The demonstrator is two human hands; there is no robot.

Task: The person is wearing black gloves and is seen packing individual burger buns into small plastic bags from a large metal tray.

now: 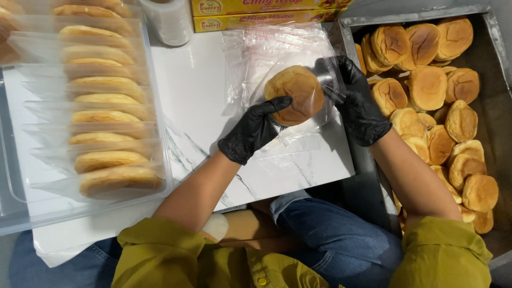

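Note:
A round golden-brown bun sits half inside a clear plastic bag above a white marble-patterned board. My left hand, in a black glove, grips the bun's near edge from below left. My right hand, also black-gloved, holds the bag's open side against the bun from the right. More clear bags lie stacked flat on the board behind the bun.
A clear plastic bin at the left holds a row of several bagged buns. A metal tray at the right is heaped with loose buns. Yellow wrap boxes and a film roll stand at the back.

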